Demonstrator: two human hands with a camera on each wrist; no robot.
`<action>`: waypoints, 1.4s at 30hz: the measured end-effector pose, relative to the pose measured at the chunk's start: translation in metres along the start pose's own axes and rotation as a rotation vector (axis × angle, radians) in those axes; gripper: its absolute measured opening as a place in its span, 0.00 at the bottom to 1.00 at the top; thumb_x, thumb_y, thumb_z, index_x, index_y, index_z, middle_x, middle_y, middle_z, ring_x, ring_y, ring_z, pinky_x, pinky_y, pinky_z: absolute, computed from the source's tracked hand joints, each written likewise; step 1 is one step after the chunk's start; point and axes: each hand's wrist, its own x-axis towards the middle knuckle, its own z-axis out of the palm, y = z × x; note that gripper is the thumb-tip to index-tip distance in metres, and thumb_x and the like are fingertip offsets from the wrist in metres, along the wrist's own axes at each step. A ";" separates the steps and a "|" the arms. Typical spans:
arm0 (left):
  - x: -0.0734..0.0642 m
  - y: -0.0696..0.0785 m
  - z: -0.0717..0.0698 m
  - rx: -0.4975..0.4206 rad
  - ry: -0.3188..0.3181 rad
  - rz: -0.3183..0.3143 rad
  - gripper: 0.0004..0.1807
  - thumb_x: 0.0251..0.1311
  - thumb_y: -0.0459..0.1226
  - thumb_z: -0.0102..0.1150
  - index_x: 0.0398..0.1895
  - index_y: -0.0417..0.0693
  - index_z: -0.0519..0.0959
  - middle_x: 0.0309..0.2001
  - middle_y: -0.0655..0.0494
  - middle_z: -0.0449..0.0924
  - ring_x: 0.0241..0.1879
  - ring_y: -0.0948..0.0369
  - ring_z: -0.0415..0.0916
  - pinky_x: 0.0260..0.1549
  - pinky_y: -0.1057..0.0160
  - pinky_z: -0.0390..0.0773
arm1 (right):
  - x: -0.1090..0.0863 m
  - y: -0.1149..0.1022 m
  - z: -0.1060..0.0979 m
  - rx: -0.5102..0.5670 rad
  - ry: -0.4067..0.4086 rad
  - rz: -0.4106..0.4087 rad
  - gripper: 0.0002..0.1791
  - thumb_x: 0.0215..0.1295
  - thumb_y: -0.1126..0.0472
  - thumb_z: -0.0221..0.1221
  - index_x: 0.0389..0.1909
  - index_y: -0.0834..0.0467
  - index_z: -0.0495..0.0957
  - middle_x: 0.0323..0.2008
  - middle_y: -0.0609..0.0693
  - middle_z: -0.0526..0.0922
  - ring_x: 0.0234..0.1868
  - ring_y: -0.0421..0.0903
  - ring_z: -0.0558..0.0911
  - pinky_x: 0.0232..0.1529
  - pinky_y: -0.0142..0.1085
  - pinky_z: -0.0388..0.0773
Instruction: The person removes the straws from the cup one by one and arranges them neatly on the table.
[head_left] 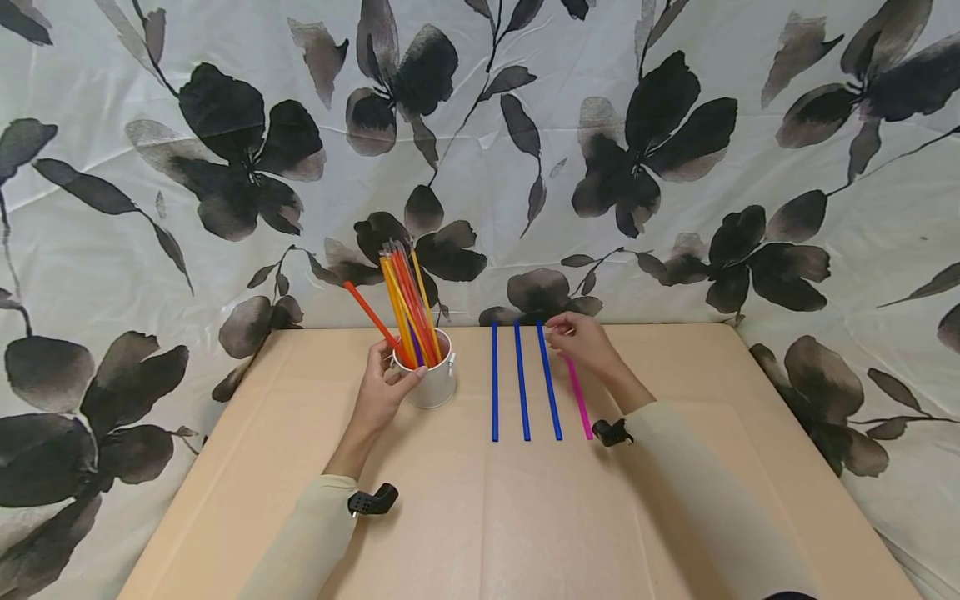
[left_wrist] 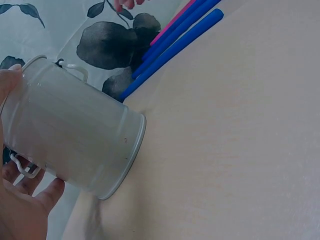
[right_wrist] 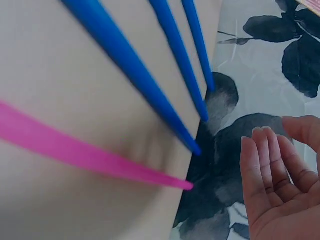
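My left hand [head_left: 379, 390] grips a small white bucket [head_left: 437, 385] by its near left side. In the left wrist view the bucket [left_wrist: 75, 125] shows its smooth wall and small handle loops, with a thumb at the rim and fingers at the side. Orange, yellow and red straws [head_left: 405, 308] stand in it, and one red straw [head_left: 371, 315] leans out to the left. Beyond the far end of a pink straw [right_wrist: 100, 157], my right hand [right_wrist: 280, 185] is empty, its fingers lightly bent and thumb apart. Three blue straws [head_left: 522, 383] lie side by side, left of the pink one.
The light brown tabletop [head_left: 480, 517] ends at a far edge just beyond the bucket. A white cloth with dark flowers [head_left: 480, 167] hangs behind it. The far ends of the straws reach that edge.
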 end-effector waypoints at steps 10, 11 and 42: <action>0.012 -0.026 0.006 0.017 0.051 0.039 0.43 0.62 0.42 0.70 0.75 0.51 0.55 0.71 0.49 0.60 0.71 0.49 0.60 0.71 0.44 0.65 | 0.018 -0.024 0.009 0.030 -0.040 -0.079 0.13 0.69 0.62 0.63 0.52 0.59 0.80 0.40 0.54 0.84 0.39 0.49 0.84 0.42 0.36 0.87; 0.013 -0.026 0.007 0.018 0.054 0.043 0.43 0.62 0.42 0.71 0.75 0.52 0.56 0.71 0.49 0.61 0.71 0.49 0.61 0.71 0.44 0.65 | 0.020 -0.026 0.010 0.034 -0.044 -0.088 0.12 0.69 0.62 0.63 0.51 0.59 0.80 0.40 0.54 0.84 0.40 0.50 0.84 0.41 0.35 0.86; -0.001 0.008 0.011 -0.004 0.025 0.012 0.43 0.64 0.36 0.68 0.75 0.39 0.54 0.72 0.39 0.58 0.72 0.43 0.58 0.72 0.39 0.61 | 0.034 -0.091 0.068 0.023 -0.134 -0.233 0.14 0.69 0.60 0.64 0.53 0.56 0.82 0.39 0.48 0.85 0.40 0.44 0.83 0.45 0.35 0.84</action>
